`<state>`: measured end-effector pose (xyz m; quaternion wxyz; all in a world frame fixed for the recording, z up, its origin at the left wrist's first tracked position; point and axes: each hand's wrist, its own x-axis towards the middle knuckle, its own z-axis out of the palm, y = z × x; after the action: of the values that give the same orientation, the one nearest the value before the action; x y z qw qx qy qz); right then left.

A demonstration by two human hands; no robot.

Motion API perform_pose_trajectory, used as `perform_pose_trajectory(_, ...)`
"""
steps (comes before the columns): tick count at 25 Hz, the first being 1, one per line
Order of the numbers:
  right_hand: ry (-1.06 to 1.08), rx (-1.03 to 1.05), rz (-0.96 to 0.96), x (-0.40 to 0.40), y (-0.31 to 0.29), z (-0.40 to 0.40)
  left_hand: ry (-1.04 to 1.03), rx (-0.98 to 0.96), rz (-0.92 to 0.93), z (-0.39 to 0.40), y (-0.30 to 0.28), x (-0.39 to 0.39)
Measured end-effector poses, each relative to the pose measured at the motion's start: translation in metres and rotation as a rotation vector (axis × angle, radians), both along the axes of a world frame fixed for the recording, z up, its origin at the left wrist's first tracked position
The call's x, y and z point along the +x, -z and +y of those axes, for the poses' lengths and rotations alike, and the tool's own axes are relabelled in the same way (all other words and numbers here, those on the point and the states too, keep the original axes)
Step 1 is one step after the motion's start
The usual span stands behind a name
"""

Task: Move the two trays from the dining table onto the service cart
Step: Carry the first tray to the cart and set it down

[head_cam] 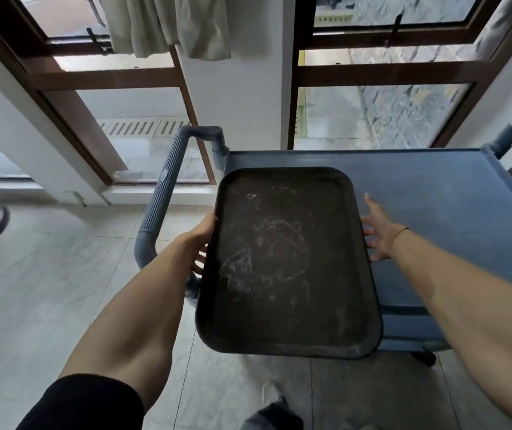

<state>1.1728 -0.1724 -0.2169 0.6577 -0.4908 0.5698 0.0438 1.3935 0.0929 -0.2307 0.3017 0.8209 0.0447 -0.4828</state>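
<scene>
While left hand (pixel 202 240) grips its long edge, right hand (pixel 377 231) spread open, tray (pixel 285 262) appears rigid, light; hold opposite rims over cart (pixel 434 193).

1. The dark, flat, scratched plastic tray (pixel 285 262) sits on the left end of the blue plastic service cart (pixel 434 193), hanging over its near edge.
2. The left hand (pixel 200 240) is at the tray's left edge.
3. The right hand (pixel 379 234) is just beside its right edge.
4. The ribbed grey cart handle (pixel 163 193) is left of the tray.
5. The brown-framed glass windows (pixel 372 97) are far behind the cart.
</scene>
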Motion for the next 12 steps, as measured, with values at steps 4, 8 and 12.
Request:
perform_pose_trajectory(4, -0.008, 0.003, -0.006, 0.005, 0.01, 0.0, -0.001, -0.003, -0.01, 0.003, 0.004, 0.002)
perform_pose_trajectory(8, 0.02, 0.004, -0.015, 0.006, 0.017, 0.002, 0.031, -0.023, -0.026, 0.002, 0.008, 0.006)
perform_pose_trajectory(12, 0.016, -0.016, 0.002, 0.005, 0.021, -0.001, 0.08, -0.029, -0.035, 0.0, 0.012, 0.006)
